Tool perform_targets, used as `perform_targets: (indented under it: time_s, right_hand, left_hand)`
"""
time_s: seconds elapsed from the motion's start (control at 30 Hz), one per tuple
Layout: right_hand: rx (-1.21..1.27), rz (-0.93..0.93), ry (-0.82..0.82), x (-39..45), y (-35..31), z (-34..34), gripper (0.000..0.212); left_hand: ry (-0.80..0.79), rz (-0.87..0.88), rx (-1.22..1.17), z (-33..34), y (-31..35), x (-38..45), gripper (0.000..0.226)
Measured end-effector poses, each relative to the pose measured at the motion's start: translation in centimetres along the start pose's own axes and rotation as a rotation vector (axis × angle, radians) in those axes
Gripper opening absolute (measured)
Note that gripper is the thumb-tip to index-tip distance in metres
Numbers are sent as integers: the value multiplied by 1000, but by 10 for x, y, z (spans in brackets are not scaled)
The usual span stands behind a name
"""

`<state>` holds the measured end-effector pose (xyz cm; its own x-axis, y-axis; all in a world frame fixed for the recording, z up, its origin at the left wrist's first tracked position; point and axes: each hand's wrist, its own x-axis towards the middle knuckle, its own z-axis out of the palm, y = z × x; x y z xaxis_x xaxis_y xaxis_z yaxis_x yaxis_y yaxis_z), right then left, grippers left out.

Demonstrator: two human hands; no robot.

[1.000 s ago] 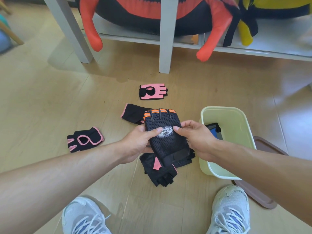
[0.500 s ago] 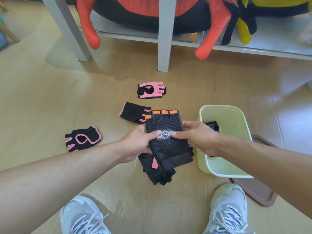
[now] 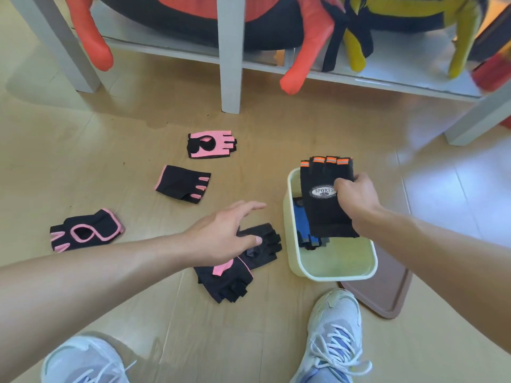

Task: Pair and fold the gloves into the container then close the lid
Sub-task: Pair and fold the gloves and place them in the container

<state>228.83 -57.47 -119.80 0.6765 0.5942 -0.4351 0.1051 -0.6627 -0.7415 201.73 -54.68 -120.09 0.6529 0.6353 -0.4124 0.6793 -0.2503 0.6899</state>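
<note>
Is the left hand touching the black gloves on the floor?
Cannot tell. In the head view the open left hand overlaps the black gloves, and its thumb lies over them, but neither contact nor gap shows plainly.

This looks like a room in a home, maybe a playroom or a living room. The floor point(image 3: 276, 128) is light wood-look laminate with long planks, and daylight shines on it at the right side. At the top stands a low white shelf point(image 3: 387, 78) with square legs, and on it lie big soft plush toys: a red and black one point(image 3: 193, 20) with long stuffed legs hanging over the edge, and a yellow and black one point(image 3: 414, 12) beside it. Sport gloves point(image 3: 182, 183) lie loose on the floor near a pale plastic container point(image 3: 331, 275), and the person stands there in white sneakers point(image 3: 334, 327), not at any table.
</note>
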Motion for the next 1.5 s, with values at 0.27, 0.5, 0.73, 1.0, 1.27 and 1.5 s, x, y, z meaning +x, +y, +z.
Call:
perform_targets:
  time_s: [0.27, 0.5, 0.73, 1.0, 1.27, 1.5]
  right_hand:
    - [83, -508, -108, -29, -5, -8, 20]
    - [-404, -1178, -507, -50, 26, 15, 33]
    - [-341, -816, -350, -54, 12, 18, 31]
    - [-317, -391, -765, -24, -25, 14, 35]
    - [-457, -254, -765, 24, -66, -51, 18]
    - [-847, -207, -608, 43, -43, -41, 12]
  left_hand:
    - [-31, -441, -1035, 6, 44, 31, 67]
    - [93, -349, -1087, -15, 17, 26, 30]
    - [232, -232, -808, -9, -4, 16, 18]
    - [100, -134, -689, 5, 15, 13, 25]
    - [-109, -86, 15, 14, 30, 15, 60]
    - [-213, 213, 529, 33, 39, 21, 83]
